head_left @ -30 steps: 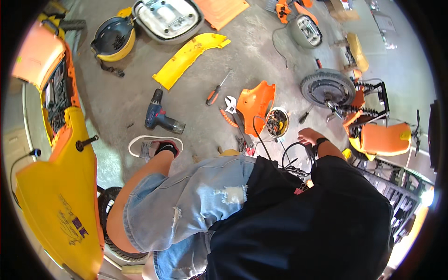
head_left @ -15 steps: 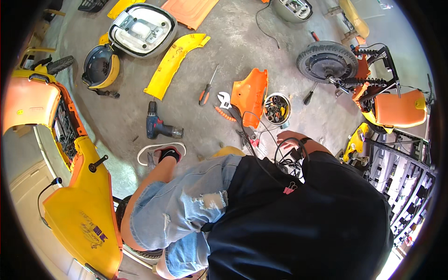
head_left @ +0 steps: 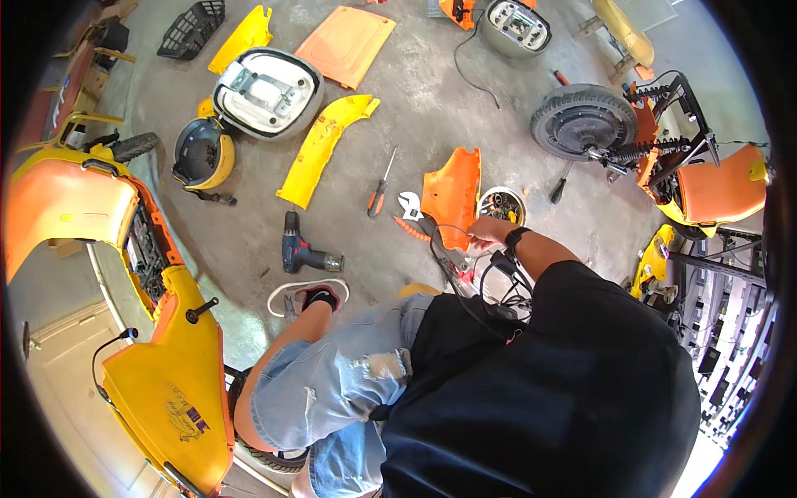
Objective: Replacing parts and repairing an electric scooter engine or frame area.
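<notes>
My right hand [head_left: 486, 233], with a black band on its wrist, reaches over the lower right edge of an orange plastic panel [head_left: 451, 187]. Its fingers are drawn together; what is between them, if anything, is too small to tell. A thin black cable passes close to the fingertips. Just beyond the hand stands a round tub [head_left: 516, 202] of small parts, partly covered by the hand and wrist. An adjustable wrench [head_left: 410, 204] lies against the panel's left side. Black cables [head_left: 508, 286] are bunched below my forearm. My left hand is out of sight.
A cordless drill [head_left: 307, 253], a screwdriver [head_left: 382, 184] and a curved yellow panel [head_left: 325, 145] lie on the floor. A yellow scooter body [head_left: 170, 373] stands at left. At right is a wheel [head_left: 584, 122] on a frame. A helmet [head_left: 203, 158] sits upside down.
My right hand has moved left and forward, from beside the cables to the orange panel's edge, and its fingers have closed. The whole view has shifted slightly.
</notes>
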`<state>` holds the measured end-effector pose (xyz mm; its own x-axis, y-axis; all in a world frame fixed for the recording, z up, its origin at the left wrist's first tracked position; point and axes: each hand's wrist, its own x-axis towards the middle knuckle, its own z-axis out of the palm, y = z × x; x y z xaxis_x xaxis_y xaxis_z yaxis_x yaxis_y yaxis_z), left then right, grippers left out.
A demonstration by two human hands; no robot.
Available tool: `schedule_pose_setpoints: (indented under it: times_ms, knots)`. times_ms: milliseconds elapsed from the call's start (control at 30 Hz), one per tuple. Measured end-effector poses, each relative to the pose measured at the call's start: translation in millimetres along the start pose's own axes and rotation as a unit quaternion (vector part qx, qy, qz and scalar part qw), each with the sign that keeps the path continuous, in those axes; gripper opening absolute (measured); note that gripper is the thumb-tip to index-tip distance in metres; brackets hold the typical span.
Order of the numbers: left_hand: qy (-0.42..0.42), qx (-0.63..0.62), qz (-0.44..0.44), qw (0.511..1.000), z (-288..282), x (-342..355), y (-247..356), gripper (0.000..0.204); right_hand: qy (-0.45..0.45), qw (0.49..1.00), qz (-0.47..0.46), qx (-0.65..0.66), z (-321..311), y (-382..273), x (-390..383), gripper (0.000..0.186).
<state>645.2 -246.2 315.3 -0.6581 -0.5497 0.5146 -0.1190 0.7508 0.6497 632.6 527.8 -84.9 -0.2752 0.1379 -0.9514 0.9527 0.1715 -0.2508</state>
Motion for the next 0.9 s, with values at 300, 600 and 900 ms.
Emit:
schedule_pose_setpoints:
  times_ms: [300,600,900]
  knots:
    - [0.005,-0.022,-0.009,1.000,8.0,-4.7,7.2,0.020,0.050,0.989,0.019,-0.135,-10.0,-21.3,18.3,0.034]
    - [0.011,-0.038,-0.019,0.999,7.9,-8.0,18.2,0.021,0.235,0.842,-0.165,-0.458,-18.4,-62.0,71.2,0.022]
    - [-0.003,-0.076,0.004,0.997,3.9,-5.3,21.9,0.021,0.150,0.926,-0.187,-0.294,20.1,-152.3,53.0,0.034]
